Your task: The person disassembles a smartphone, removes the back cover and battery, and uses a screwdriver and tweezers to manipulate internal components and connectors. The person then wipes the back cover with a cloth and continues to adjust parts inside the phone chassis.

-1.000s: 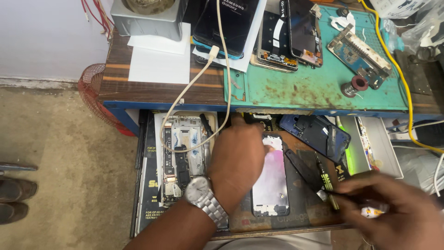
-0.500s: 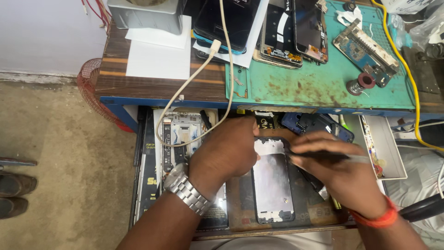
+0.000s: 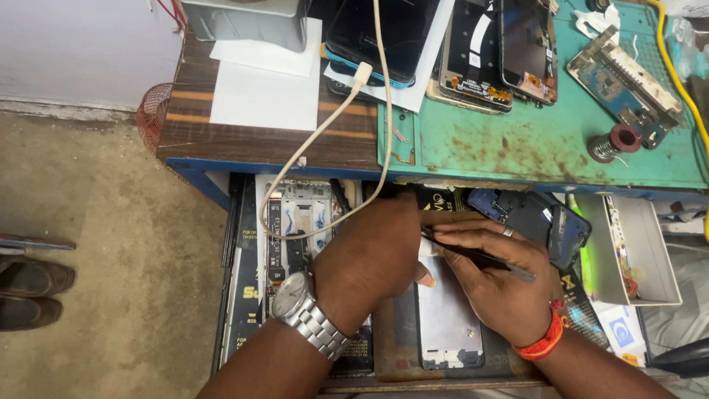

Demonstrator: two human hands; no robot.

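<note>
My left hand (image 3: 373, 255), with a metal wristwatch (image 3: 306, 314) on the wrist, presses down on the top end of a phone frame (image 3: 449, 325) lying in an open drawer. My right hand (image 3: 498, 284), wearing a red wristband (image 3: 543, 340), grips dark tweezers (image 3: 480, 258) whose tip points left under my left hand, at the frame's top. An opened phone body (image 3: 292, 229) with exposed boards lies to the left in the same drawer. The spot where the tweezers touch is hidden.
A green work mat (image 3: 532, 148) on the bench above holds dismantled phones (image 3: 491, 52), a circuit board holder (image 3: 628, 77) and a solder spool (image 3: 613, 144). A white cable (image 3: 332, 125) hangs into the drawer. A white parts tray (image 3: 628, 251) sits right; shoes (image 3: 29, 288) on the floor left.
My right hand came up from the drawer's lower right to beside my left hand, bringing the tweezers to the frame's top. The view has tilted slightly downward.
</note>
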